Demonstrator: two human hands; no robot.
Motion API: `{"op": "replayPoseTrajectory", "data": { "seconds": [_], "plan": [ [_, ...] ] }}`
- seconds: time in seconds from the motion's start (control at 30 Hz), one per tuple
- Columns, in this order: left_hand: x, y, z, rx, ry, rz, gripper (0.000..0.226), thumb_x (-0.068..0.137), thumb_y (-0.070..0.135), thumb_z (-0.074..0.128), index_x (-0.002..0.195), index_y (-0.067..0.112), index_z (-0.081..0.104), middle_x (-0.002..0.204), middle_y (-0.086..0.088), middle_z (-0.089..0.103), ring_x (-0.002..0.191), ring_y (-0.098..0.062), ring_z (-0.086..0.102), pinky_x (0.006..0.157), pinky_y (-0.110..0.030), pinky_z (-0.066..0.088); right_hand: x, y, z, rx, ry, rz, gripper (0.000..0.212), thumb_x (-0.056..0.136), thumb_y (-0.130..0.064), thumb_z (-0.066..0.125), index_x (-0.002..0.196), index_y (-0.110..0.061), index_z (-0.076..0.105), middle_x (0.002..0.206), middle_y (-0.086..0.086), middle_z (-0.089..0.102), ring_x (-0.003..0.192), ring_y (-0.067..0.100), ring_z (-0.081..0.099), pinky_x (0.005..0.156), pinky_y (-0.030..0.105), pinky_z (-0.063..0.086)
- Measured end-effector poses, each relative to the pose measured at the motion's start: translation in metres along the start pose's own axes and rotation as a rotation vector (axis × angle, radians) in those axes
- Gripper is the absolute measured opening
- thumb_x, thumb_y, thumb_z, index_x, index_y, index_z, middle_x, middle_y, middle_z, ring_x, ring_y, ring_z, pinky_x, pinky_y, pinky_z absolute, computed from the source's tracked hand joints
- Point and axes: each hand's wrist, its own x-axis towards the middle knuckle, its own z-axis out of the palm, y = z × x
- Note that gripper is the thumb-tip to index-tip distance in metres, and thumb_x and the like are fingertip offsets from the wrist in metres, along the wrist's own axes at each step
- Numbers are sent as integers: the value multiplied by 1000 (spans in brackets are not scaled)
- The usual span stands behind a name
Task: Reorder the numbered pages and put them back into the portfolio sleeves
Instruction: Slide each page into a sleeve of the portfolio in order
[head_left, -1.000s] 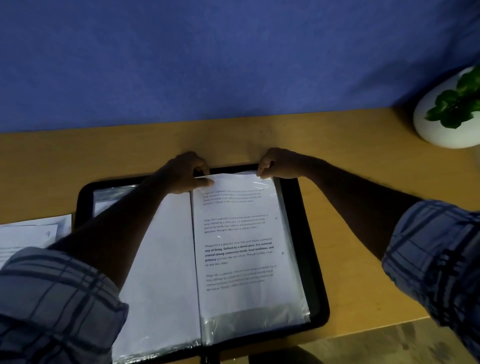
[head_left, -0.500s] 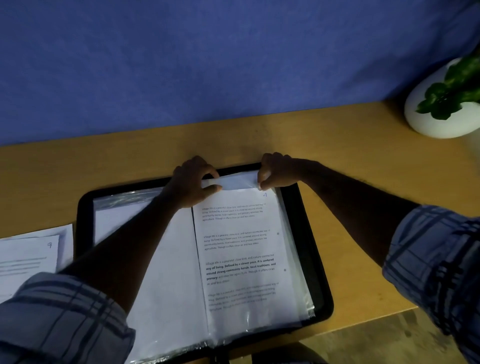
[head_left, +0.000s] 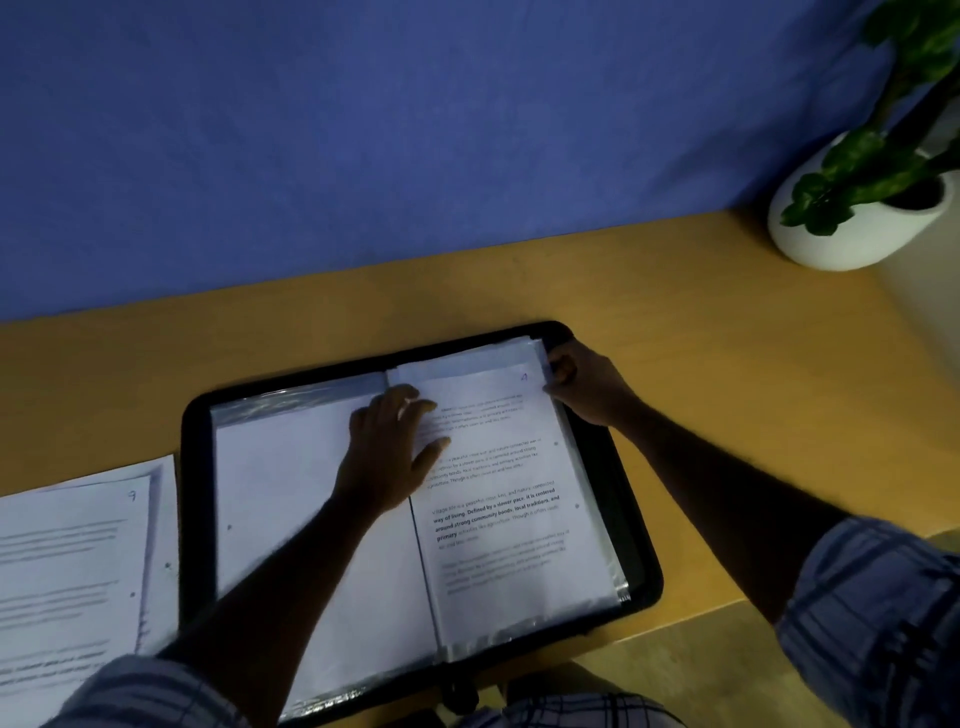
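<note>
- I'm looking down at the portfolio lying open on the table. The page marked 4 is sitting inside the right-hand sleeve.
- The left hand is lying flat with fingers spread, pressing on that page near the spine at the far end. It isn't gripping anything.
- The right hand is curling its fingers and pinching the sleeve's far right corner. I can't tell whether the paper is getting caught in the pinch too.
- Main worry: if the flat palm is shoving while the corner is being held, I'm guessing the page buckles or creases inside that slick plastic.
- There are more sleeves stacked underneath, so grabbing two at once and skipping a slot seems easy.
- The loose pages, with 9 on top, are lying just left of the portfolio. The left forearm is reaching right past them, so a careless drag could be scrambling the order.
</note>
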Motion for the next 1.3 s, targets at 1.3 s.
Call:
{"op": "replayPoseTrajectory", "data": {
  "seconds": [1.3],
  "plan": [
    [-82,74,-32,-804,-127,-525,34,93,38,65,70,14,72,72,-5,72,69,-17,69,71,-36,58,-209,-89,142,-259,466,-320,30,87,-37,55,109,-24,71,118,-4,69,104,14,66,88,39,51]
  ]
}}
